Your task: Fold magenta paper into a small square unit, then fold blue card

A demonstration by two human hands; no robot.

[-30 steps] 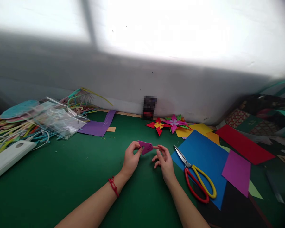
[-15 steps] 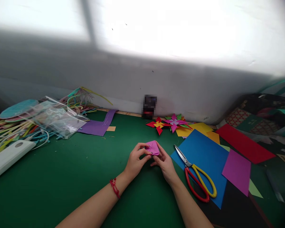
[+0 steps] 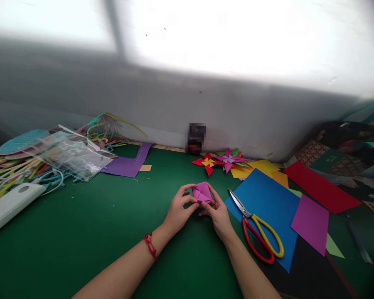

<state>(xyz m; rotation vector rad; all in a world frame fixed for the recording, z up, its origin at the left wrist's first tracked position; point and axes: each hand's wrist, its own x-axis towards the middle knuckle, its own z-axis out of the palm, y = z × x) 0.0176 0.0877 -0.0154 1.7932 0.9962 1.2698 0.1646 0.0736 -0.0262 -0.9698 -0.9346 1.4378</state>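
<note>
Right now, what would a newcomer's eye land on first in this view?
Probably the pink folded paper near the middle, held in the fingers of the left hand and right hand. Next, the scissors with red and yellow handles, lying partly over the blue sheet to the right. Beyond the hands, bright paper flowers sit towards the back of the green table.

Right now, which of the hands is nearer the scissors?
Right. The right hand is just left of the scissors; the left hand is farther left.
</note>
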